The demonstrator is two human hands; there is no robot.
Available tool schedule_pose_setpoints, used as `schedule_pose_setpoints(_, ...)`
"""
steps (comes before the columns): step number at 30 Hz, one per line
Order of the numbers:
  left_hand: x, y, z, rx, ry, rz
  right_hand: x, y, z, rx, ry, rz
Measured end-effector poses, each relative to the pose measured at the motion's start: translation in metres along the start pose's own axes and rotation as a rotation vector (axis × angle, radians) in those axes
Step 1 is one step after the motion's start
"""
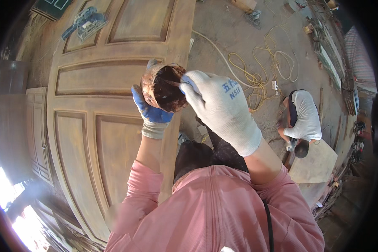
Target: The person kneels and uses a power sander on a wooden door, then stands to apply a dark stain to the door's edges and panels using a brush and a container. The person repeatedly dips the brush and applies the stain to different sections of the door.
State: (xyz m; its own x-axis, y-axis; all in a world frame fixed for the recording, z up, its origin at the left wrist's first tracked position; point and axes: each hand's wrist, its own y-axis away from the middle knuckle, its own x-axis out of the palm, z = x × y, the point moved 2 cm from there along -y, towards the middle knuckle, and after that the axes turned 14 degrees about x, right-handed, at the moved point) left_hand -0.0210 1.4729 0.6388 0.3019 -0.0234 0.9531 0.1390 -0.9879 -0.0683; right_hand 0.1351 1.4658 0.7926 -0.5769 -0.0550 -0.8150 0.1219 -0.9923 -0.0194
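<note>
A round, rust-brown stained container (161,87) of dark paste sits cupped in the blue-and-white gloved left hand (152,112), fingers curled around its far side. Just right, the white-gloved right hand (220,107) pinches a thin tool (175,83) dipping into it. Beneath lies a large brown panelled wooden door (96,126); farther right, yellow cable (260,67) coils.

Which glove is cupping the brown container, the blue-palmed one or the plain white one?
The blue-palmed glove on the left hand cups the container; the white-gloved right hand reaches into its mouth.

A woodworking shop: panelled wooden doors (96,126) laid flat, a power sander (85,23), dusty floor (231,38).
</note>
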Motion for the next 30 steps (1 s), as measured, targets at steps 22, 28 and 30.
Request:
schedule_pose_setpoints(22, 0.089, -0.310, 0.261, 0.014, -0.095, 0.007, -0.141, -0.333, -0.227, -0.445, 0.192, -0.148)
schedule_pose_setpoints(28, 0.095, -0.360, 0.306, -0.027, -0.165, 0.018, -0.148, -0.377, -0.266, -0.277, 0.256, -0.192)
schedule_pose_setpoints(30, 0.100, -0.376, 0.314, -0.012, -0.197, 0.066, -0.150, -0.389, -0.271, -0.203, 0.265, -0.191)
